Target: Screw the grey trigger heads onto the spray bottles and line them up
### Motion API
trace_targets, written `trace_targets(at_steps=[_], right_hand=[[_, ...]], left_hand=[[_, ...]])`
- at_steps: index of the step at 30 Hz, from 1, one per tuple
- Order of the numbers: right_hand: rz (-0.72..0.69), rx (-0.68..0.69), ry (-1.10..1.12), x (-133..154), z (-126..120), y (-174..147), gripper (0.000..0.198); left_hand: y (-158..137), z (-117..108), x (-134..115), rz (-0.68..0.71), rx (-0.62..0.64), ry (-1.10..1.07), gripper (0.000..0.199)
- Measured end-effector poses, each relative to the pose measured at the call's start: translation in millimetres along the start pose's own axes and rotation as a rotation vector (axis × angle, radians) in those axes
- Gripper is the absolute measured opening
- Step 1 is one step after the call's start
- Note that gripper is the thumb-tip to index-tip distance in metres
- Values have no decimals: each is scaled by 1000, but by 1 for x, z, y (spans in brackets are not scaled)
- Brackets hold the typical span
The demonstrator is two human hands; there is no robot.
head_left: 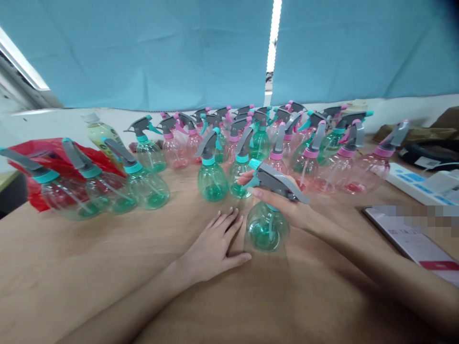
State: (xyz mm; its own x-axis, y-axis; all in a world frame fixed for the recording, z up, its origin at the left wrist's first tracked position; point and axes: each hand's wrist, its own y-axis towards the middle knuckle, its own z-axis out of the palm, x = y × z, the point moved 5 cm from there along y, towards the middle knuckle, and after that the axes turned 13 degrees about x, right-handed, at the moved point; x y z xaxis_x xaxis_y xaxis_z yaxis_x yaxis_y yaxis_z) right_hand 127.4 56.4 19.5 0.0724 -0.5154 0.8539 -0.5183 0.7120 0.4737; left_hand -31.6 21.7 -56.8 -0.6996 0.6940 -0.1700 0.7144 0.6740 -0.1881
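A red bag (53, 150) sits at the left of the tabletop (71, 267), behind three bottles (113, 193) with blue-green rings. Next, the left hand (215, 248) lies flat on the wood, its fingers a little spread. Just to its right is the green spray bottle (268, 231); I can't tell if its bottom touches the wood. The right hand (289, 208) is wrapped around its neck, under the gray top. Farther right are pink bottles (332, 174), then a white power strip (412, 184) and a phone (412, 241).

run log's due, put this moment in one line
right grip: green spray bottle, by neck | left grip: open, palm down beside it
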Motion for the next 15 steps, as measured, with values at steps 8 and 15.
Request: trace_targets(at_steps=[8,15], right_hand=[[-8,0,15,-1,0,1,25],[-4,11,-55,1,-1,0,20]], left_hand=[[0,1,0,-10,13,10,86],[0,2,1,-6,11,11,86]])
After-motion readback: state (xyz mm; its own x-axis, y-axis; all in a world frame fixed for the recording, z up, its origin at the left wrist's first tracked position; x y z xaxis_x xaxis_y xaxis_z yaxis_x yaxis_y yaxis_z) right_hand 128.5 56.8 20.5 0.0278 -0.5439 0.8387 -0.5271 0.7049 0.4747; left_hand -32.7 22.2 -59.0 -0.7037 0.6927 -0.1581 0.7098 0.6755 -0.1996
